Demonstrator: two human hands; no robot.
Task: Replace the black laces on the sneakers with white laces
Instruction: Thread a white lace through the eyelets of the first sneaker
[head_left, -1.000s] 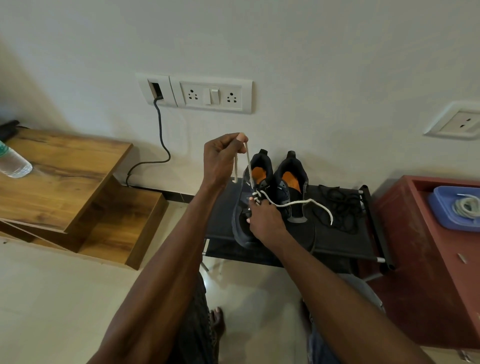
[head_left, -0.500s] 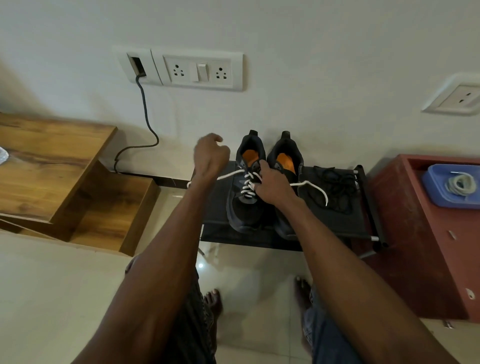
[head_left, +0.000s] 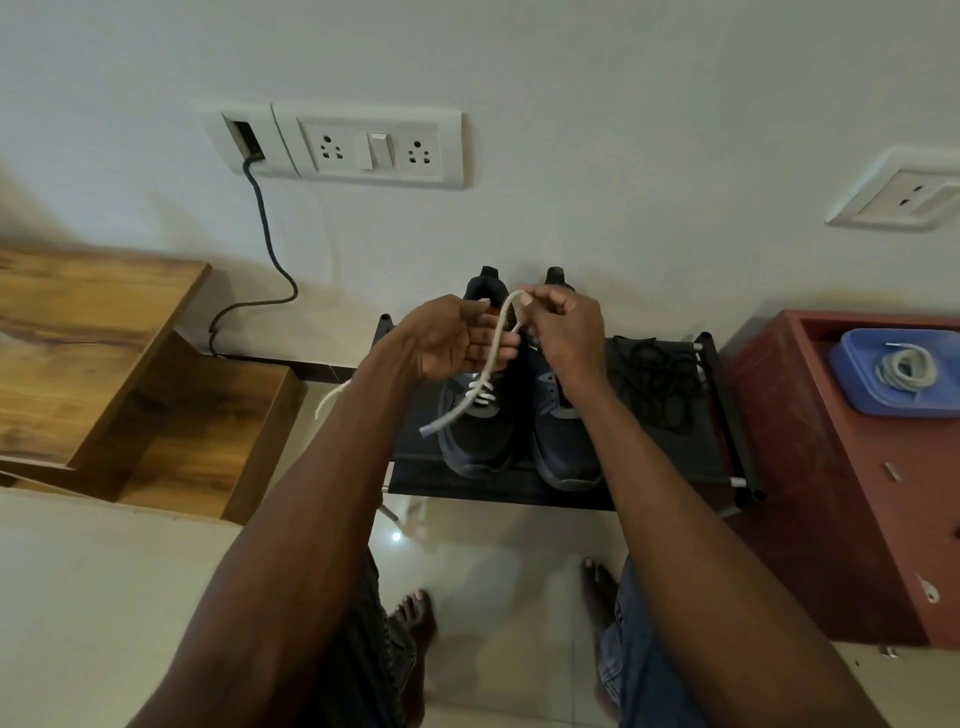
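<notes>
Pinching the white lace (head_left: 500, 332) above the left sneaker (head_left: 480, 426), the right hand (head_left: 566, 332) lifts a loop; the left hand (head_left: 449, 343) lies flat-fingered against it. Both sneakers sit mid-rack (head_left: 675, 467), black laces (head_left: 654, 379) piled toward its right edge.

White lace (head_left: 496, 343) half-threaded through left sneaker (head_left: 475, 421)

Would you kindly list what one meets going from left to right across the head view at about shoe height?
Wooden shelf → left sneaker → right sneaker → heap of black laces → red cabinet → blue lid with a coiled white lace.
</notes>
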